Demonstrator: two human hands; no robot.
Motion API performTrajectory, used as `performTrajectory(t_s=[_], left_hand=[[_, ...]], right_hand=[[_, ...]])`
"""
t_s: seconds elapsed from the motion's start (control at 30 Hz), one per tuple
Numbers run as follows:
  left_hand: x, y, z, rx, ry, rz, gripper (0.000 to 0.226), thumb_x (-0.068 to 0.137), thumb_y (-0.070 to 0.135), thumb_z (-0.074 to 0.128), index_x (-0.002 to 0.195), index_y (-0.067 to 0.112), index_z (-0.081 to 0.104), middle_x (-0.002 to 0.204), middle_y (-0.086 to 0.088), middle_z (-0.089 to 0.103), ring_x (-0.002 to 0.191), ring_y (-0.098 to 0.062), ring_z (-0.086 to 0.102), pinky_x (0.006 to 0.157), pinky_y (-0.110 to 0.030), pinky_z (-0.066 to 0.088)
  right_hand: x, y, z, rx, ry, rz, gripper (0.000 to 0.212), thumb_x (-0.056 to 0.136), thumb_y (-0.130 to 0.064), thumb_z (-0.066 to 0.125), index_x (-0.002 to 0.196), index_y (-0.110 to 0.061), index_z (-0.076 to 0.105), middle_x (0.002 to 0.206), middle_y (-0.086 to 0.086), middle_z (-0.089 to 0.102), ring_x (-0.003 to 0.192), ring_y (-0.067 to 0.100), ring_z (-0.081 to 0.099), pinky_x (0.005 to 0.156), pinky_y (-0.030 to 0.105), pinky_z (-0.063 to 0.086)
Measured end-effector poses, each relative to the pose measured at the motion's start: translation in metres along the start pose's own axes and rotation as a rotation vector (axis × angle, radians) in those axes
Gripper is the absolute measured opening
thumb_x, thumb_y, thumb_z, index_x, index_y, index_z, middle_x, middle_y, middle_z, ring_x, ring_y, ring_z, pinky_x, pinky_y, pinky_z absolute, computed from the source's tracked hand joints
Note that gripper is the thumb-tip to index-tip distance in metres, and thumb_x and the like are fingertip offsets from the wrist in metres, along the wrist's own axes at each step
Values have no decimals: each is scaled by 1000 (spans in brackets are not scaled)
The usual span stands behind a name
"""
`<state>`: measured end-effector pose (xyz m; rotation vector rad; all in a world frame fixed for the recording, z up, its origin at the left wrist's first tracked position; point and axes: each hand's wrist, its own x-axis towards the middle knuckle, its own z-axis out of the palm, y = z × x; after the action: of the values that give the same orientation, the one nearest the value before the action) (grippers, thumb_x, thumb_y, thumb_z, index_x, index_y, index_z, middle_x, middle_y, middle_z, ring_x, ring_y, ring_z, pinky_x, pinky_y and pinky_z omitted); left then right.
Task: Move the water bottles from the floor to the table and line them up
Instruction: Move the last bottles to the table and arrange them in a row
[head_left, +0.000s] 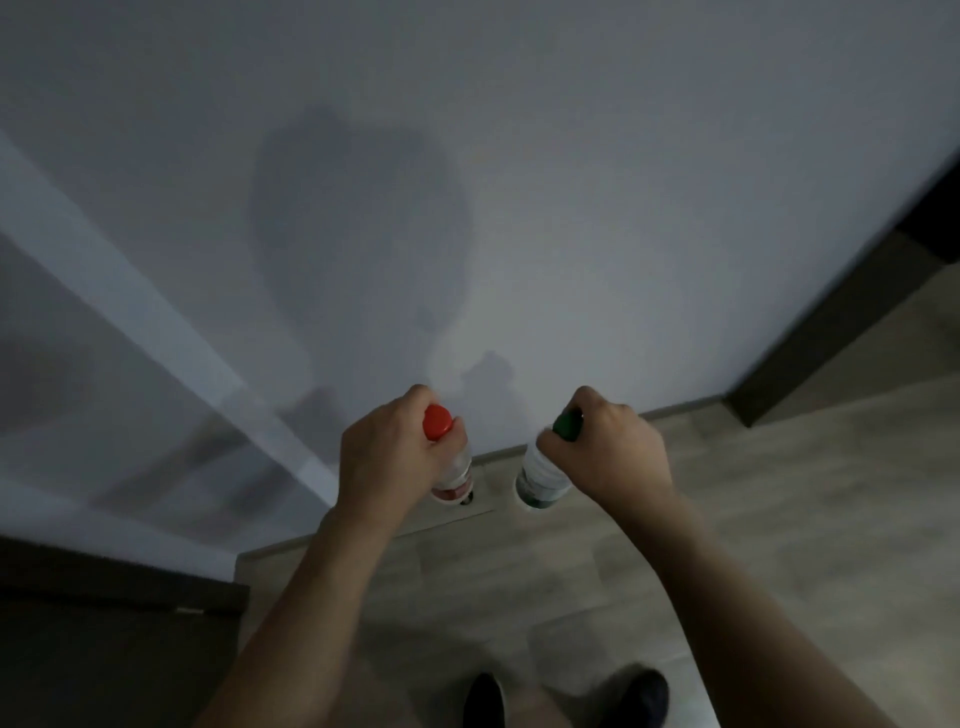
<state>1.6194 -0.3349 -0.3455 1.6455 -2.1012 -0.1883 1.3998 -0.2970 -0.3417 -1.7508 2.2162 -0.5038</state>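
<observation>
I hold two clear plastic water bottles upright, seen from above. My left hand (387, 457) grips the neck of the red-capped bottle (457, 467), just under its red cap. My right hand (608, 452) grips the neck of the green-capped bottle (540, 475), its dark green cap showing at my thumb. Both bottles hang over the wooden floor (675, 545) close to the white wall (519, 182). Their lower ends are partly hidden behind their own bodies. No table is in view.
A white door frame or post (156, 322) runs diagonally at the left. Dark furniture (104, 623) sits at the lower left, and a dark edge (852, 322) at the right. My two dark shoes (566, 696) stand on the floor below.
</observation>
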Motion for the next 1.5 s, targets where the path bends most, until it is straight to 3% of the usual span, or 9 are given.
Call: performTrajectory(t_s=[0.2, 0.33, 0.5, 0.87, 1.0, 1.1, 1.33, 1.5], left_hand=[[20, 79, 39, -4, -51, 124, 28, 79, 48, 66, 73, 26, 49, 55, 12, 49, 49, -10, 45, 47, -16, 24], [31, 148, 72, -31, -113, 178, 28, 81, 47, 67, 75, 26, 49, 56, 9, 51, 51, -13, 51, 48, -24, 38], [41, 260, 112, -81, -171, 276, 29, 81, 49, 66, 78, 23, 51, 61, 6, 56, 59, -21, 57, 57, -32, 49], [39, 502, 195, -226, -214, 648, 31, 82, 53, 59, 74, 26, 47, 56, 11, 46, 51, -8, 47, 49, -19, 32], [31, 577, 218, -288, -269, 736, 29, 84, 48, 65, 73, 28, 46, 56, 13, 45, 51, -3, 46, 50, -20, 33], [28, 626, 239, -332, -318, 771, 26, 82, 50, 64, 75, 28, 52, 58, 11, 52, 55, -9, 53, 54, -26, 44], [37, 743, 311, -375, -417, 837, 31, 75, 60, 57, 73, 29, 51, 59, 13, 55, 57, -1, 53, 52, -21, 37], [57, 837, 355, -407, -469, 869, 30, 77, 54, 63, 76, 26, 54, 64, 10, 57, 62, -16, 55, 60, -27, 40]], right_hand=[[-7, 79, -39, 41, 82, 122, 26, 75, -44, 59, 77, -22, 46, 59, -8, 50, 51, 10, 50, 45, 24, 33], [-12, 147, -75, 74, 120, 230, 27, 74, -45, 58, 78, -21, 46, 63, -6, 52, 58, 17, 53, 52, 28, 40], [-32, 243, -127, 88, 213, 348, 27, 74, -44, 57, 77, -21, 44, 64, -5, 51, 58, 17, 52, 52, 28, 39], [-97, 428, -232, 43, 437, 591, 29, 75, -50, 58, 81, -24, 49, 64, -7, 55, 57, 13, 55, 54, 31, 49], [-118, 478, -255, 63, 492, 712, 27, 76, -49, 58, 83, -24, 50, 66, -7, 56, 59, 11, 56, 56, 32, 52], [-128, 515, -271, 97, 512, 795, 29, 75, -48, 60, 85, -22, 52, 70, -6, 58, 63, 15, 58, 62, 37, 55], [-118, 627, -311, 81, 572, 901, 28, 72, -47, 62, 75, -22, 48, 63, -6, 54, 57, 13, 53, 50, 28, 40], [-97, 711, -356, 63, 550, 923, 29, 71, -48, 64, 77, -25, 48, 62, -8, 54, 55, 10, 52, 48, 27, 41]])
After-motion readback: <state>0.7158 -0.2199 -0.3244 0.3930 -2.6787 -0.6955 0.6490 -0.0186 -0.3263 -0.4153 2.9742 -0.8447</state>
